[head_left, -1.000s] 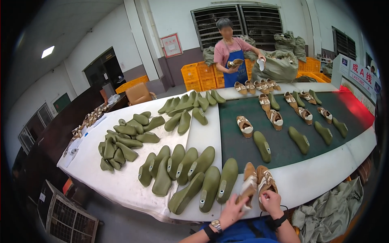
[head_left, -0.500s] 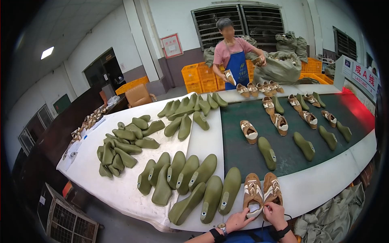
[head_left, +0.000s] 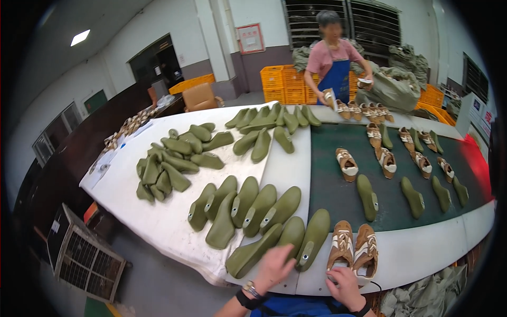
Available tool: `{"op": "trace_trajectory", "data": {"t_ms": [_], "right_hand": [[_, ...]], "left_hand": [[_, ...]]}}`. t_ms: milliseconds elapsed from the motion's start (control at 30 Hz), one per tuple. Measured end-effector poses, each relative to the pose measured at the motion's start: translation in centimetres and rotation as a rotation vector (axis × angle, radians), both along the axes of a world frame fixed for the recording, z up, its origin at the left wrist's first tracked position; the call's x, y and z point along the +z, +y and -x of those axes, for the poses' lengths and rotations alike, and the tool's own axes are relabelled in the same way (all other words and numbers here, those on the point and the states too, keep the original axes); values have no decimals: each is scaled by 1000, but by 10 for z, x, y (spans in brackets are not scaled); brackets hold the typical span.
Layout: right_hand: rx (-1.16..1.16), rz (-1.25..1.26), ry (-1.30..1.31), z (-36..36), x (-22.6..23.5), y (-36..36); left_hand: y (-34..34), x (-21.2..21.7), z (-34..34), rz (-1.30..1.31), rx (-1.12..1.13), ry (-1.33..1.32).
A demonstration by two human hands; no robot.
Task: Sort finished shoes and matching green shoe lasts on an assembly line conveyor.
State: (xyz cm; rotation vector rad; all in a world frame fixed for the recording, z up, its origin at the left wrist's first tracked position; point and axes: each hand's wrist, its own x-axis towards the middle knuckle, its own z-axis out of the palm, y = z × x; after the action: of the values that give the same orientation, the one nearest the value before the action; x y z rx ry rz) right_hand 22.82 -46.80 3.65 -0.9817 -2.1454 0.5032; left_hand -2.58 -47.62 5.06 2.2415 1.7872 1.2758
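Over the heel end of a green shoe last (head_left: 293, 231) at the table's near edge is my left hand (head_left: 274, 268), fingers apart and slightly blurred; I cannot tell whether it touches. My right hand (head_left: 346, 288) is closed at the heel of a brown and white sneaker (head_left: 340, 245), its fingertips at the opening. A matching sneaker (head_left: 366, 251) stands close on its right. Another green last (head_left: 315, 238) stands between my left hand and the sneakers. More lasts (head_left: 256, 211) are grouped further left.
Several sneakers (head_left: 347, 165) and lasts (head_left: 367, 198) stand on the dark green belt (head_left: 338, 206). A heap of lasts (head_left: 171, 164) covers part of the white table. Across it, a co-worker (head_left: 335, 58) in a blue apron holds sneakers before orange crates (head_left: 272, 78).
My left hand has left the sneaker and moved left over a green last. My right hand has shifted to the left sneaker's heel. The view has turned left; the co-worker's hands have lowered.
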Motion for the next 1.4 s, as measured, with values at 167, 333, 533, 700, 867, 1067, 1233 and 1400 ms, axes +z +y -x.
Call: {"op": "trace_trajectory", "data": {"t_ms": [167, 333, 533, 700, 867, 1067, 1233, 1400], "right_hand": [[166, -12, -186, 18, -22, 6], [159, -71, -526, 17, -32, 8], [147, -127, -382, 31, -37, 16], [98, -132, -366, 32, -40, 16], [32, -101, -374, 28, -39, 10], [-101, -136, -40, 51, -5, 33], [-125, -18, -317, 66, -3, 59], [-169, 20, -300, 60, -20, 69]], "left_hand": [[-19, -46, 102, 220, 386, 89], [-28, -96, 130, 553, 257, -310], [-23, -76, 148, 663, 235, -277], [-7, -76, 129, 929, 224, -228], [-12, -44, 68, 869, 234, -180], [-15, -27, 27, 560, 292, 215], [0, -39, 3, 383, 240, 355], [28, -61, 17, 336, 103, 39]]}}
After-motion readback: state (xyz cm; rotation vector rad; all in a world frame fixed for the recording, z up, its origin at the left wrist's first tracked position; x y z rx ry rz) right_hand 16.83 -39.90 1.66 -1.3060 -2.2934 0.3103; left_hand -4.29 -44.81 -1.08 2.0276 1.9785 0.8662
